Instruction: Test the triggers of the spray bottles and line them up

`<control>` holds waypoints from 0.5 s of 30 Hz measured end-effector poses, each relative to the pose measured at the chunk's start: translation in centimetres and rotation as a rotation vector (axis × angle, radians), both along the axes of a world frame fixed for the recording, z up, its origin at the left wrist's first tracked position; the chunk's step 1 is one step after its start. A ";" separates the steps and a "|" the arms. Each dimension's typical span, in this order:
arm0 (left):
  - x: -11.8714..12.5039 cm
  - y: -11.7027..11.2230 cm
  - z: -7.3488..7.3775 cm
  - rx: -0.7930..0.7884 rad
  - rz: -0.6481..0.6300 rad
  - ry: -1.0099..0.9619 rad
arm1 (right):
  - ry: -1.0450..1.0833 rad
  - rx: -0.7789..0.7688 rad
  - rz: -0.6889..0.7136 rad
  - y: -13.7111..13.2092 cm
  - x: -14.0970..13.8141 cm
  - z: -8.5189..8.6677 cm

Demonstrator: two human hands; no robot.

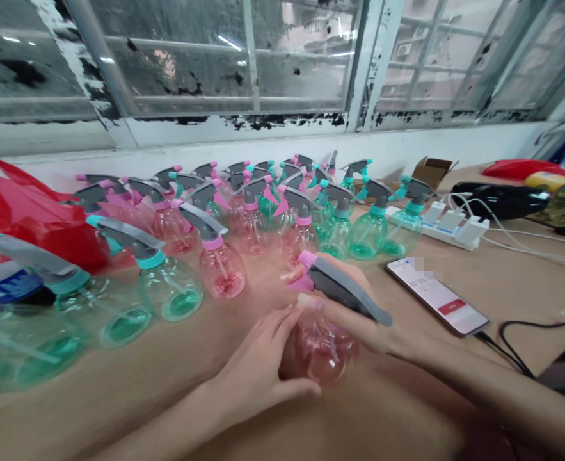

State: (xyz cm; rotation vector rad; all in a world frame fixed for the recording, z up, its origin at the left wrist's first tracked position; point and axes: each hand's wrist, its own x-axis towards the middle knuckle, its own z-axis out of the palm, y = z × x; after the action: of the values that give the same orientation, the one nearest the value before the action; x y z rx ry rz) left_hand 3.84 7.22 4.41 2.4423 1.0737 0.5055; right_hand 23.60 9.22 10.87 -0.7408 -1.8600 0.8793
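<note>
A pink spray bottle (pixel 327 358) with a grey and pink trigger head (pixel 344 288) stands upright on the table in front of me. My left hand (pixel 263 349) curves around the left side of its clear body, thumb low and fingers near the shoulder. Around the neck, just under the trigger head, my right hand (pixel 354 317) is closed; part of its fingers is hidden behind the head. Just beyond are another pink spray bottle (pixel 223 266) and a green spray bottle (pixel 171 288).
Many more pink and green spray bottles (pixel 368 230) crowd toward the window wall. A red plastic bag (pixel 32 218) lies at left. On the right are a phone (pixel 436 294) on a cable, a white power strip (pixel 448 227) with chargers and a black object (pixel 503 200).
</note>
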 end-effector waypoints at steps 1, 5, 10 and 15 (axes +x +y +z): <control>-0.7 0.0 -0.4 0.055 0.016 0.080 | 0.013 0.014 -0.003 0.2 -0.2 -0.1; -3.2 0.1 -1.4 0.157 0.090 0.284 | 0.013 0.028 0.028 1.2 -1.0 0.0; -3.9 -0.3 -1.9 0.238 0.141 0.311 | -0.010 0.039 0.106 3.3 -2.1 0.5; -3.8 -0.7 -2.4 0.337 0.208 0.320 | -0.009 0.058 0.083 5.2 -2.6 0.1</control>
State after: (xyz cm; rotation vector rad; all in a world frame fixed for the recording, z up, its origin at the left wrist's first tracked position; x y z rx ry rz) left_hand 0.02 6.50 1.97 2.7879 1.4901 0.3926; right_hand 20.97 14.43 10.95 -0.6366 -1.9279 0.8723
